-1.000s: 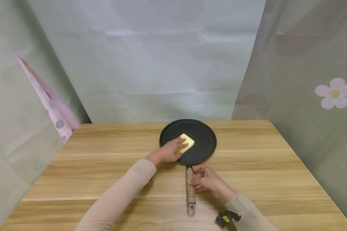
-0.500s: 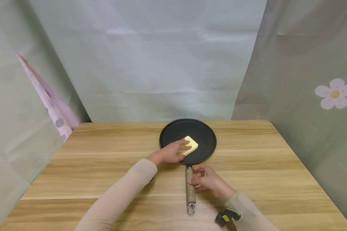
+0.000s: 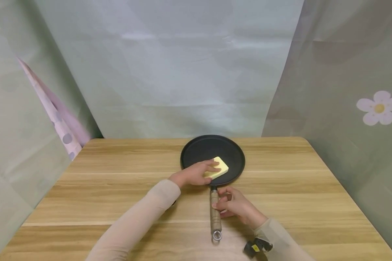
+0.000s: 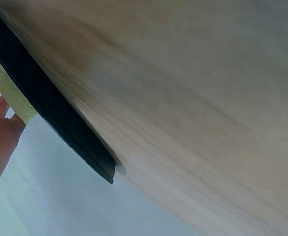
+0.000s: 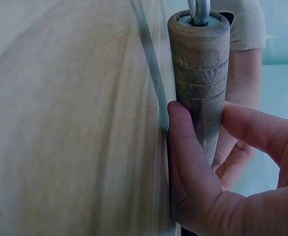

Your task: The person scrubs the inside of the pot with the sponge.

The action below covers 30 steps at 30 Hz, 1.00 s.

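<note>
Together, the yellow sponge [image 3: 223,169] and the left hand [image 3: 196,174] have moved slightly to the right and nearer to the person since half a second ago. From the head, one sees the sponge on the near part of the black pan [image 3: 212,145]; the left fingers lie spread over its top, and the thumb is at its near edge. Below, the right hand [image 3: 240,207] pinches the wooden handle [image 3: 215,219], as it did before, and the pan rests on the wooden table [image 3: 290,181]. By the left wrist, the sponge shows above the dark rim of the pan, with only a part of the hand behind it; the other fingers I cannot tell there. By the right wrist, thumb and finger press narrowly on opposite sides of the handle, below its metal ring [image 5: 199,11].
</note>
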{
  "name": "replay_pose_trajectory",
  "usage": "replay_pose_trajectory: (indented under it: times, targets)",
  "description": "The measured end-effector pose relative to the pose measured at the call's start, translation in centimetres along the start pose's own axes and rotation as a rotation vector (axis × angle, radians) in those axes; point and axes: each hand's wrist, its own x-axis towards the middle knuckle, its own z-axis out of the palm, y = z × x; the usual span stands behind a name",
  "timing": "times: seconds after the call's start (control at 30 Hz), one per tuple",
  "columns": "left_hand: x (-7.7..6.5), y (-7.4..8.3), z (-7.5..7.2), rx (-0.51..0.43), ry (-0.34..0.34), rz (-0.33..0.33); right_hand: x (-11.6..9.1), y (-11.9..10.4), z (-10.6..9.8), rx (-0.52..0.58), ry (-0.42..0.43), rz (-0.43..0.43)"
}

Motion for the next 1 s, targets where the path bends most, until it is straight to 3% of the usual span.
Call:
replay_pose_trajectory:
  times: [0.47, 1.0]
  targets:
    - [1.2, 1.0, 0.4, -0.025, -0.047, 0.018, -0.2, -0.1, -0.1, -0.002, -0.011, 0.000]
    - [2.1, 1.5, 0.8, -0.021, -0.051, 0.039, -0.2, -0.3, -0.2, 0.004, -0.040, -0.016]
